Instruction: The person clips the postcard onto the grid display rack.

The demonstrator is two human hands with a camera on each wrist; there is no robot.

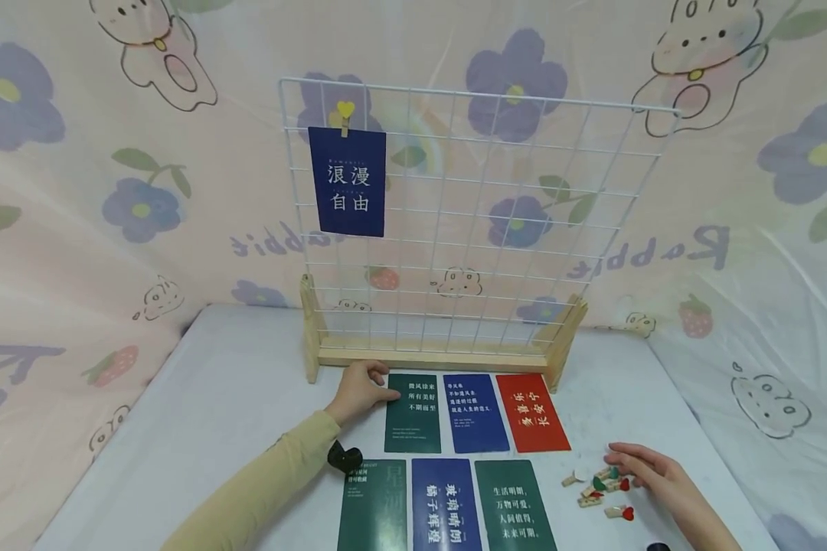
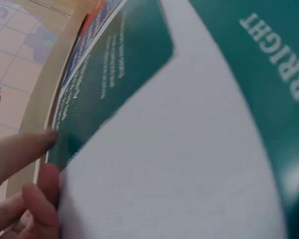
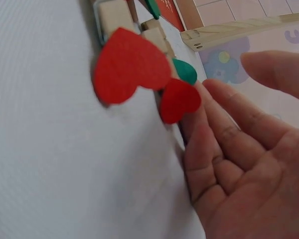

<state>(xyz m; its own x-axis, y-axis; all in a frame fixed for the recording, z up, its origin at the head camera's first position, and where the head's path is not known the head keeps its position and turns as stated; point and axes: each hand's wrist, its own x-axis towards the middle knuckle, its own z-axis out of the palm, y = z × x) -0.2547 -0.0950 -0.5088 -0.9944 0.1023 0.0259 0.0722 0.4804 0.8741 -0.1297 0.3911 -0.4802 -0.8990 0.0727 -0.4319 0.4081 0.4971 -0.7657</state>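
Note:
My left hand [image 1: 361, 392] is at the left edge of a dark green card [image 1: 413, 428] with white writing, lying in the back row on the table. In the left wrist view, its fingertips [image 2: 49, 137] meet that card's edge near a corner, and the card lies flat. At the right, my right hand [image 1: 661, 482] reaches over a small pile of wooden clothespins [image 1: 590, 501] with red and green hearts. The right wrist view has its loosely bent fingers [image 3: 229, 134] beside a red heart [image 3: 182, 99]; the thumb stands apart and nothing is held.
A white wire grid [image 1: 496, 229] stands in a wooden base [image 1: 434, 358] behind the cards. A navy card [image 1: 348, 184] hangs on it from a yellow-heart clothespin [image 1: 345, 122]. Blue [image 1: 475, 417] and red [image 1: 534, 417] cards lie in the back row, several more in front.

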